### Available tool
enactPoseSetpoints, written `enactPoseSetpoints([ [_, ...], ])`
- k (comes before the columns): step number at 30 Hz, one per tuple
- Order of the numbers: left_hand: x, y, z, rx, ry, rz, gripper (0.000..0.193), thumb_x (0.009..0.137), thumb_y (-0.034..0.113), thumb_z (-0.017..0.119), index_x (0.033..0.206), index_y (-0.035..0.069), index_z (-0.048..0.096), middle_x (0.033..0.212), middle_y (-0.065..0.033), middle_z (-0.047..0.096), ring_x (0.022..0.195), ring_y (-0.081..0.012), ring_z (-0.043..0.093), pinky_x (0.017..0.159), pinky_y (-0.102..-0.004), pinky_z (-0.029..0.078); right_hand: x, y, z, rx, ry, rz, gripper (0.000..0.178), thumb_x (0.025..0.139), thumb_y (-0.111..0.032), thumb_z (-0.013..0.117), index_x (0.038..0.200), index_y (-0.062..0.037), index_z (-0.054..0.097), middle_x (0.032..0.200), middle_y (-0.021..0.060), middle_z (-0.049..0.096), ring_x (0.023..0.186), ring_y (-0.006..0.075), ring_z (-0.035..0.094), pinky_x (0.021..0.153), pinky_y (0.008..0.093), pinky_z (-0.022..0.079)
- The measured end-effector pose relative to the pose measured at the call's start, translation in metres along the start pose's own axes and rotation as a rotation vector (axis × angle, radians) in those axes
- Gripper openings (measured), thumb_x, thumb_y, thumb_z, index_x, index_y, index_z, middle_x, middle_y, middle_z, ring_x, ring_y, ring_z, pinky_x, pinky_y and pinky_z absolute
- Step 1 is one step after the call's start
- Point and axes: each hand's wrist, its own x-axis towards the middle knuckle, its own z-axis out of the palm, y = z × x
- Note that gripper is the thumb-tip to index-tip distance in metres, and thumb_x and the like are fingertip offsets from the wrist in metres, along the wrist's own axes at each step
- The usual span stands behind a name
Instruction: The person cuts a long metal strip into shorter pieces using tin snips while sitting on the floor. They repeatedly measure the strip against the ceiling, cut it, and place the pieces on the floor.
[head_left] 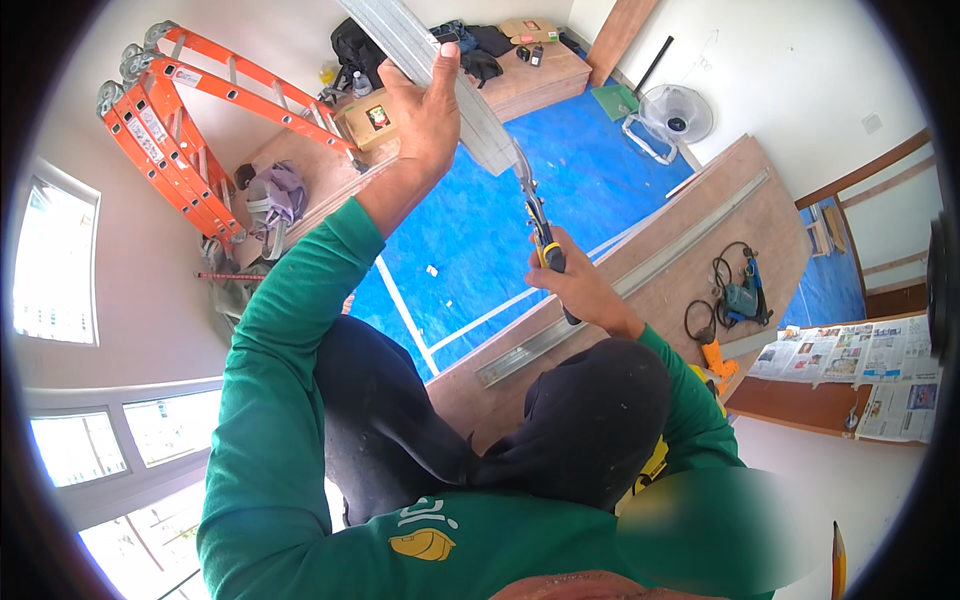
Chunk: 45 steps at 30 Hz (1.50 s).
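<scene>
My left hand (424, 112) is closed around a long galvanized metal channel (484, 136), its thumb laid up along the side. The channel slants down from the upper edge, its near end pointing at my right hand. A pair of tin snips (537, 207) with black and yellow handles sits in my right hand (588, 288), the fingers wrapped round the grips. The snips' jaws meet the channel's near end at its right corner; how deep they bite cannot be made out. Both knees, in dark trousers, are bent below my hands.
Plywood sheets to the right carry another metal channel (640, 275) and a corded power tool (742, 298). Blue sheeting (470, 250) covers the floor. An orange folding ladder (165, 150) stands left, a fan (676, 118) at back right. Bags and boxes line the far wall.
</scene>
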Motion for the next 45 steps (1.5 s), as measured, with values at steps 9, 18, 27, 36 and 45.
enactPoseSetpoints([
  [9,-0.004,-0.006,0.003,-0.076,0.026,-0.107,0.061,0.104,0.044,0.082,0.127,0.003,0.043,0.110,-0.0146,0.065,0.091,-0.0217,0.073,0.070,-0.0385,0.064,-0.002,0.015,0.009,-0.041,0.091,0.022,0.034,0.095,-0.018,0.081,0.116,-0.0024,0.059,0.083,0.0010,0.056,0.074,0.0129,0.050,0.066,0.0357,0.043],
  [18,0.011,0.019,-0.016,0.010,-0.207,-0.085,0.084,0.086,0.041,0.099,0.137,-0.004,0.049,0.102,-0.0113,0.068,0.078,-0.0193,0.073,0.066,-0.0342,0.062,-0.006,0.033,-0.013,0.582,0.264,0.195,0.032,0.100,-0.015,0.080,0.125,-0.0084,0.061,0.089,0.0036,0.065,0.076,0.0147,0.066,0.072,0.0348,0.055],
  [27,0.004,0.012,-0.046,0.236,-0.659,-0.284,0.066,0.095,0.028,0.072,0.149,-0.001,0.048,0.110,-0.0119,0.062,0.088,-0.0215,0.071,0.080,-0.0364,0.057,0.017,-0.011,-0.046,0.128,0.202,-0.109,0.050,0.100,-0.019,0.080,0.143,-0.0029,0.059,0.103,0.0021,0.065,0.096,0.0132,0.063,0.086,0.0310,0.051],
  [36,-0.028,-0.015,-0.054,0.350,-1.053,-0.461,0.083,0.094,0.029,0.064,0.170,0.008,0.040,0.129,-0.0132,0.059,0.114,-0.0268,0.061,0.099,-0.0421,0.053,0.025,-0.034,-0.068,-0.343,0.266,-0.217,0.061,0.097,-0.026,0.084,0.146,-0.0034,0.055,0.112,0.0042,0.061,0.100,0.0152,0.058,0.091,0.0313,0.051],
  [45,-0.030,-0.026,-0.058,0.635,-0.938,-0.077,0.088,0.107,0.072,0.059,0.170,0.012,0.047,0.149,-0.0283,0.066,0.139,-0.0404,0.064,0.117,-0.0487,0.050,-0.007,0.004,-0.072,-0.237,0.270,-0.189,0.076,0.094,-0.027,0.086,0.155,-0.0010,0.049,0.122,0.0107,0.060,0.111,0.0227,0.059,0.098,0.0372,0.051],
])
